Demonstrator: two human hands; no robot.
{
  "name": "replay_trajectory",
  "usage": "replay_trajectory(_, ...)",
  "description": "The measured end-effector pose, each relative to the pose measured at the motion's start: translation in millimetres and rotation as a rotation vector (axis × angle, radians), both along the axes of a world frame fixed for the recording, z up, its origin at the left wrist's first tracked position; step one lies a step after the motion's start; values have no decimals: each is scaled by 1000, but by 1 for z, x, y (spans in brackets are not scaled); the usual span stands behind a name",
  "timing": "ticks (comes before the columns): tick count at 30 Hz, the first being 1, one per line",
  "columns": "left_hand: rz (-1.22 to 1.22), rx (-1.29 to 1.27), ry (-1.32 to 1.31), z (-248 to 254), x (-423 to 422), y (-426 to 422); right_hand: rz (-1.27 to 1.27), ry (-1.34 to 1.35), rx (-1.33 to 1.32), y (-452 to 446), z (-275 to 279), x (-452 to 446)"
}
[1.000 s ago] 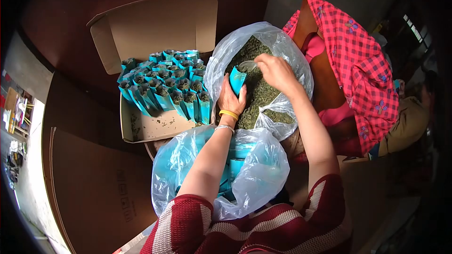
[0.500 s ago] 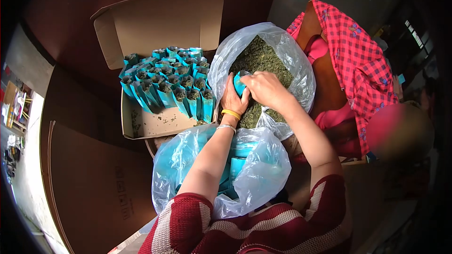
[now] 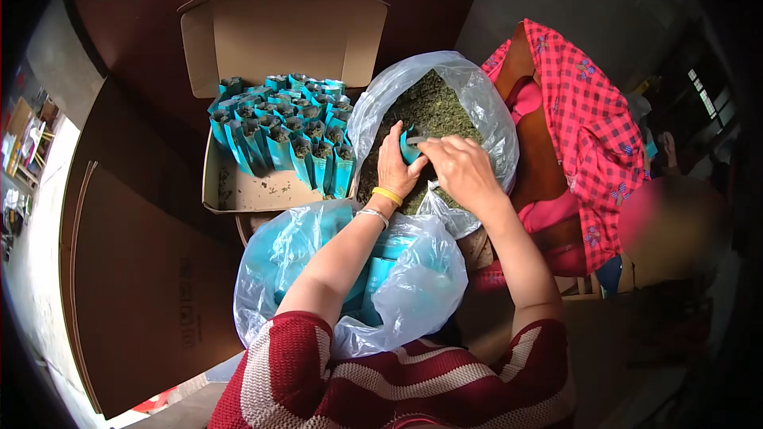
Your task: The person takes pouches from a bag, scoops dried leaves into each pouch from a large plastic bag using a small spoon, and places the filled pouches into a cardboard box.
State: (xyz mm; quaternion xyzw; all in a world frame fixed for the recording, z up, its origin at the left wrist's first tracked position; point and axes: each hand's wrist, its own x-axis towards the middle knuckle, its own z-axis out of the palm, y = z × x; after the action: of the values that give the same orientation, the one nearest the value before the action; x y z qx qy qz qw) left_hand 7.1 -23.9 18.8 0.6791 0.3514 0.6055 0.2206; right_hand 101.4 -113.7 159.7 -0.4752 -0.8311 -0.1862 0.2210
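Observation:
My left hand (image 3: 400,165) is wrapped round a small turquoise packet (image 3: 409,151), held upright over the dried green leaves (image 3: 441,103) in a large clear plastic bag (image 3: 367,123). Just right of it, my right hand (image 3: 462,168) is closed, fingertips at the packet's mouth. A narrow grey thing (image 3: 416,141) shows between those fingertips and the packet; whether it is a tool or the packet's lining, I cannot tell. Below my forearms, another clear bag (image 3: 425,286) contains turquoise packets (image 3: 380,274).
At the left stands an open cardboard box (image 3: 278,40) with rows of leaf-filled turquoise packets (image 3: 278,139) and loose crumbs on its floor. A red checked cloth (image 3: 592,103) hangs over a wooden chair (image 3: 536,147) at the right. Brown cardboard (image 3: 135,294) stands lower left.
The view has shifted a little. My right hand has turned and its fingers are now more level at the packet's mouth, where the grey thing shows. My left hand still holds the packet.

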Motion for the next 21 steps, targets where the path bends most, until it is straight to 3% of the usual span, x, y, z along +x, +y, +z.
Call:
replay_trajectory(3, 54, -3, 26, -21, 6, 1, -6, -45, 22, -5, -20, 6)
replay_trajectory(8, 113, 27, 156, -8, -7, -5, -51, 26, -18, -7, -9, 11)
replay_trajectory(10, 120, -46, 239, 1, -10, -7, -96, 19, -1, -7, 8, 15)
replay_trajectory(15, 67, -266, 363, -6, -6, -7, 12, -91, -2, 8, -35, 7)
replay_trajectory(17, 68, -293, 360, 15, -10, -16, -71, 2, -34, -3, -9, 10)
replay_trajectory(21, 99, -312, 348, 48, -7, -21, -99, 37, 158, -16, 3, 14)
